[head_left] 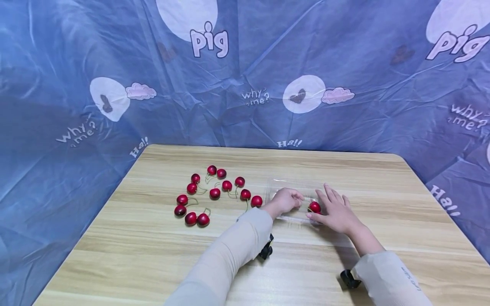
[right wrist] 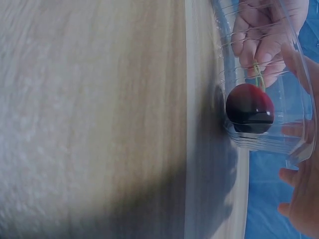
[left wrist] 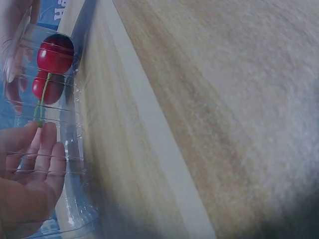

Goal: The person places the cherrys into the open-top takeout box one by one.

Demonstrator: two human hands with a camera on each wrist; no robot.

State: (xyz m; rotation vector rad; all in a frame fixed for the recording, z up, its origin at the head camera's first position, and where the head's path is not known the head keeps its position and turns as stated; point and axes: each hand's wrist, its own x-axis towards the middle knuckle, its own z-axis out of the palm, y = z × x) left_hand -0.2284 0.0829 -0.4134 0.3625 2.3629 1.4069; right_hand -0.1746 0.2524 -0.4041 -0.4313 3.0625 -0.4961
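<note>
A clear plastic container [head_left: 285, 219] sits on the table in front of both hands. Reaching into it, my left hand [head_left: 286, 200] pinches the green stems of a pair of red cherries [left wrist: 56, 54] between thumb and fingertips. The two cherries hang together inside the container's right end; one mostly covers the other in the right wrist view. Around that right end, my right hand [head_left: 337, 212] spreads its fairly straight fingers and touches the plastic, thumb toward the near rim. Its palm is hidden in the head view.
Several more red cherries [head_left: 215, 194] with green stems lie scattered on the wooden table [head_left: 153, 255], left of the container. One cherry [head_left: 256, 201] is close to my left wrist. A blue printed cloth [head_left: 229, 119] hangs behind the table.
</note>
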